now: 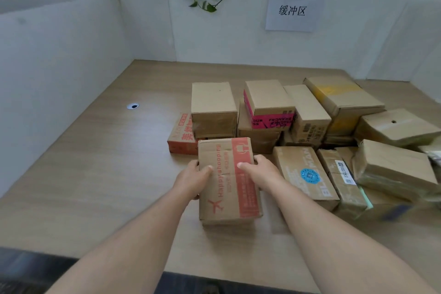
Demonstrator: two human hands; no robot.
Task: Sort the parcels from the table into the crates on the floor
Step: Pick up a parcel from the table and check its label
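A brown cardboard parcel (228,181) with red "Happy shopping" print and a red stripe sits at the middle of the wooden table (95,162). My left hand (194,178) grips its left side, thumb lying on the top face. My right hand (260,170) grips its right side, thumb on the red stripe. I cannot tell whether the parcel rests on the table or is lifted slightly. Behind and to the right lie several more parcels, among them a plain box (213,107) and a pink-taped box (269,105).
A red-printed box (181,136) lies under the plain one. Flat parcels (305,174) and a wrapped box (393,169) crowd the table's right side. White partition walls (59,59) enclose the left and back. A cable hole (133,106) is at left. No crates are in view.
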